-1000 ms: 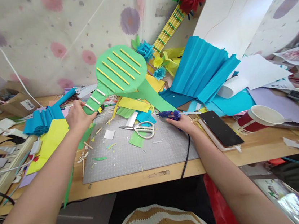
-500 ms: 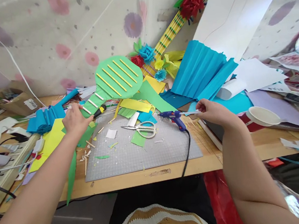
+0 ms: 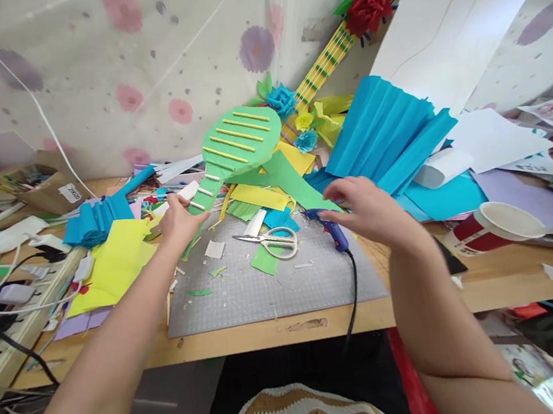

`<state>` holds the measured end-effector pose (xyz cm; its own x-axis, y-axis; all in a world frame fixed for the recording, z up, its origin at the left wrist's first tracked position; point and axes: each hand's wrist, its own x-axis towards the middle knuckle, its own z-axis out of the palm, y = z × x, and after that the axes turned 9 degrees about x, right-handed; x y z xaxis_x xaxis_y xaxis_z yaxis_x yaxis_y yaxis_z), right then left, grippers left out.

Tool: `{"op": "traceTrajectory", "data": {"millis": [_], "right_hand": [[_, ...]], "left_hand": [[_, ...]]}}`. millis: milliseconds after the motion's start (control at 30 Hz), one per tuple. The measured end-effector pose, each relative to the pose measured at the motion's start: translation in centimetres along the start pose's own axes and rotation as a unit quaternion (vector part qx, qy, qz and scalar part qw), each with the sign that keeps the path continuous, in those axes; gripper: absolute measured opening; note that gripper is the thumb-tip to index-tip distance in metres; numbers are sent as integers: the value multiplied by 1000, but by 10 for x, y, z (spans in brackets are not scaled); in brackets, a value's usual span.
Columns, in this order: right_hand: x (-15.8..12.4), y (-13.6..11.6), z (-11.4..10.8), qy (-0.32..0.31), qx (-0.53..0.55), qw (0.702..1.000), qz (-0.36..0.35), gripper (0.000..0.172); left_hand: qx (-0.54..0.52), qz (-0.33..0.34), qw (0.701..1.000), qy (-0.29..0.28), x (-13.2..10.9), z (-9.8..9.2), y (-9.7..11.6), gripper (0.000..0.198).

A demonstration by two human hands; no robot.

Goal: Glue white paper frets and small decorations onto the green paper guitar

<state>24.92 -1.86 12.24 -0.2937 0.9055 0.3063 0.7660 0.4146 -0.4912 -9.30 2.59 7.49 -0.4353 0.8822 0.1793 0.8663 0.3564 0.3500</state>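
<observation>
My left hand (image 3: 177, 222) grips the neck of a green paper guitar (image 3: 241, 141) with yellow strips, holding it tilted above the grey cutting mat (image 3: 271, 288). My right hand (image 3: 365, 209) hovers with fingers spread just right of the blue glue gun (image 3: 329, 227), which lies on the mat with its black cord running off the table edge. The right hand holds nothing. White-handled scissors (image 3: 273, 239) lie on the mat between my hands.
Paper scraps litter the mat. Blue pleated paper (image 3: 388, 133), a yellow paper guitar with flowers (image 3: 324, 67) and white sheets stand behind. A red paper cup (image 3: 495, 224) sits at the right, a cardboard box (image 3: 42, 185) and cables at the left.
My right hand let go of the glue gun, swung out right, then came back left over it. The left hand shifted the green guitar to the right and tilted it flatter.
</observation>
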Motion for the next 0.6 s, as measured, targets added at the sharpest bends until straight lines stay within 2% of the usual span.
{"op": "traceTrajectory", "data": {"millis": [67, 167, 267, 333, 433, 600], "right_hand": [[22, -22, 35, -58, 101, 992, -41, 16], [62, -47, 111, -152, 194, 966, -77, 11], [97, -58, 183, -171, 155, 969, -89, 11], [113, -61, 214, -162, 110, 977, -86, 17], [127, -60, 235, -163, 100, 978, -84, 18], [135, -56, 235, -182, 97, 974, -98, 11]], "left_hand": [[-88, -11, 996, -25, 7, 4, 1, 57], [-230, -20, 972, -41, 15, 5, 0, 59], [-320, -25, 947, -33, 16, 1, -2, 59], [-346, -30, 937, -17, 15, -3, -5, 58], [-358, -46, 933, -1, 14, -7, -13, 56], [-327, -70, 942, 17, 13, -8, -23, 55]]}}
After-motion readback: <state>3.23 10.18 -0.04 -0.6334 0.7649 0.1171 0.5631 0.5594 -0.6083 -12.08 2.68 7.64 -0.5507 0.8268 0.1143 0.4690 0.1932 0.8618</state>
